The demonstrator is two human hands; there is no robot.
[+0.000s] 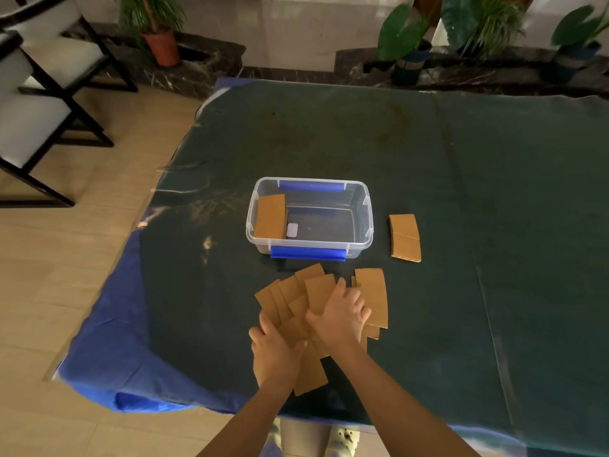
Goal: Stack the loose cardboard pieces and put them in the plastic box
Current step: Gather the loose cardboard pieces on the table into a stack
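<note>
Dark green cloth covers your table (461,179), with bare room all along its right and far sides — its left edge falls to the tiled floor. Your left hand (273,352) and right hand (342,319) both grip a fanned bunch of cardboard pieces (296,295) near the front edge. Just beyond sits the plastic box (361,222) — one cardboard stack (271,216) inside, leaning on its left wall. No readable writing anywhere.

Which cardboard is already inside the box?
The stack leaning against the box's left wall. The rest lies on the table: a fanned pile under both hands and two pieces right of the box.
</note>
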